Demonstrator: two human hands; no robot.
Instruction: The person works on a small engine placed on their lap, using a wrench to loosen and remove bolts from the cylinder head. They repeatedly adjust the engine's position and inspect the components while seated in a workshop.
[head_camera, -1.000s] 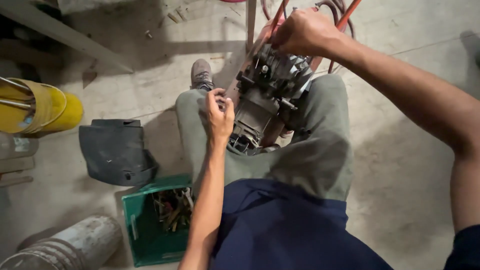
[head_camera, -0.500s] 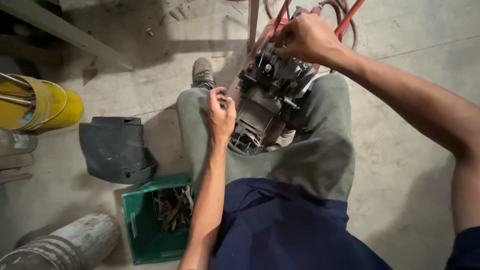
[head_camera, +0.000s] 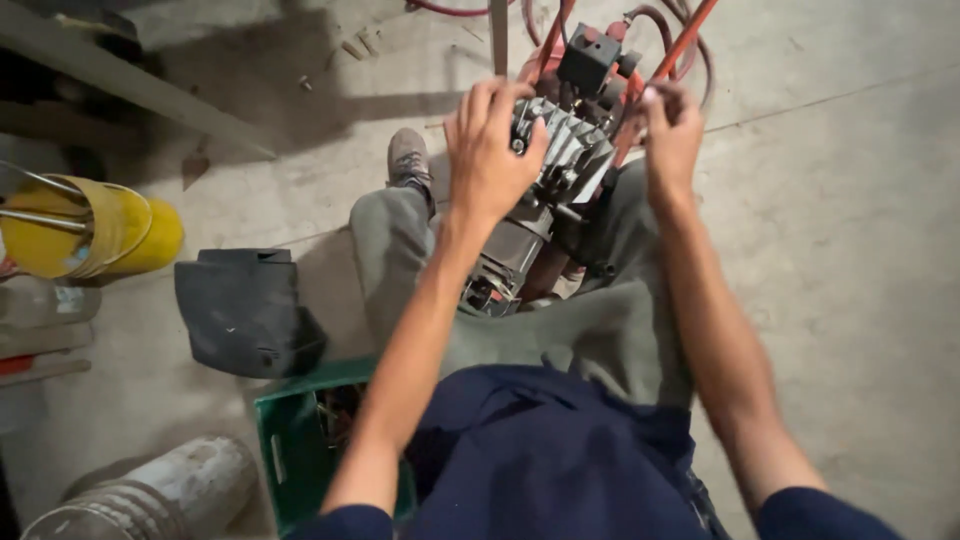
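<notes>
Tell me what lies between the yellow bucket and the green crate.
In the head view, a black cover lies on the concrete floor between the yellow bucket and green crate.

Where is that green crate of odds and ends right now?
In the head view the green crate sits on the concrete floor at lower left, beside the person's left arm, just below the black cover and right of the grey cylinder.

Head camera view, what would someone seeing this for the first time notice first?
Both hands at top centre: the left hand lies spread over the grey finned engine resting between the person's knees, and the right hand grips an orange-red frame bar beside it. At far left a yellow bucket lies on its side, with a green crate below on the concrete floor.
</notes>
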